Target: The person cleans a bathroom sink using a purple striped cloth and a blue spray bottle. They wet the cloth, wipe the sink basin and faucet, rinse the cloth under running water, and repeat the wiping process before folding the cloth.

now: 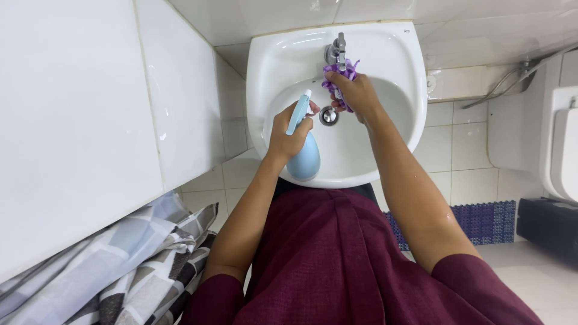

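Grey and white checked cloth (pixel 120 265), one piece, hangs at the lower left below a white tiled wall (pixel 72 120). To its right stands one white sink (pixel 397 66), fixed to the wall, with one metal drain (pixel 328 115) at the bottom of its bowl. The left hand (pixel 289 135) is over the near side of the bowl, its fingers clenched around the neck of one pale blue spray bottle (pixel 304 159), whose nozzle points toward the drain and whose round body hangs over the sink's front rim. Just beyond, one metal tap (pixel 337 49) rises at the back of the sink. The right hand (pixel 358 93) is at the base of that tap, its fingers grasping one purple cloth (pixel 337 75) pressed against the tap. Further right, one blue plastic mat (pixel 481 221) lies on the floor, and one white toilet (pixel 563 141) shows at the edge.
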